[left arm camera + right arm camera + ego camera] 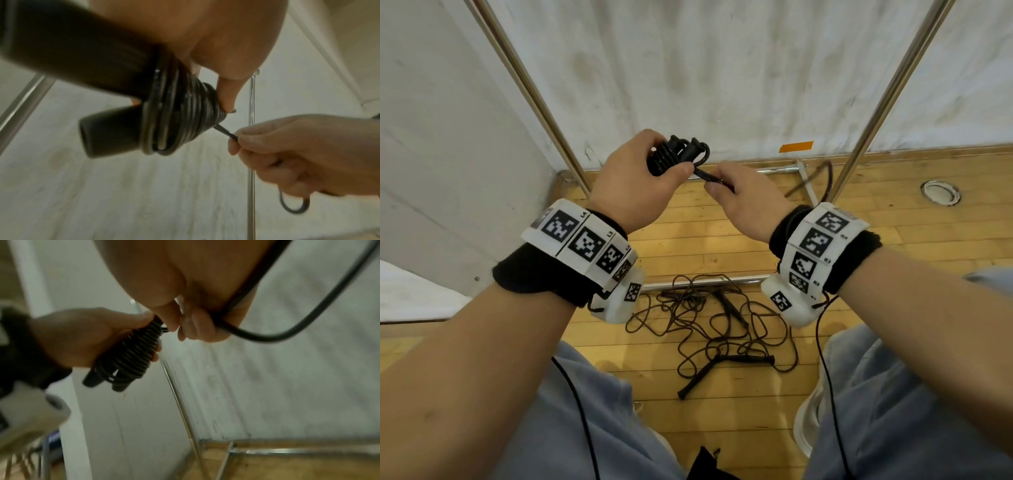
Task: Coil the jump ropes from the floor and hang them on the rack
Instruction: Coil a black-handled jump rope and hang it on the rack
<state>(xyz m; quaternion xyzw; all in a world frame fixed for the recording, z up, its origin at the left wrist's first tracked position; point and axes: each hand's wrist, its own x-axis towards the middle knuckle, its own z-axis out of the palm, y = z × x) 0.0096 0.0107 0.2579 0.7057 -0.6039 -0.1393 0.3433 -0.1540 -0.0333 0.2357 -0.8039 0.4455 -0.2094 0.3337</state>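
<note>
My left hand (650,171) grips a black jump rope bundle (676,154): two handles side by side with cord wound tightly around them (180,120) (131,353). My right hand (736,192) pinches the free end of that cord (226,133) just right of the bundle, and a loose loop (287,335) hangs from that fist. More jump ropes (709,329) lie tangled on the wooden floor below my wrists, their black handles (695,380) among thin dark cord. The metal rack (541,99) stands ahead, its two slanted poles on either side of my hands.
White wall panels close off the back and left. The rack's base bars (698,282) lie on the floor near the tangle. A round floor fitting (940,192) and an orange tape strip (796,146) sit at right. My knees are at the bottom edge.
</note>
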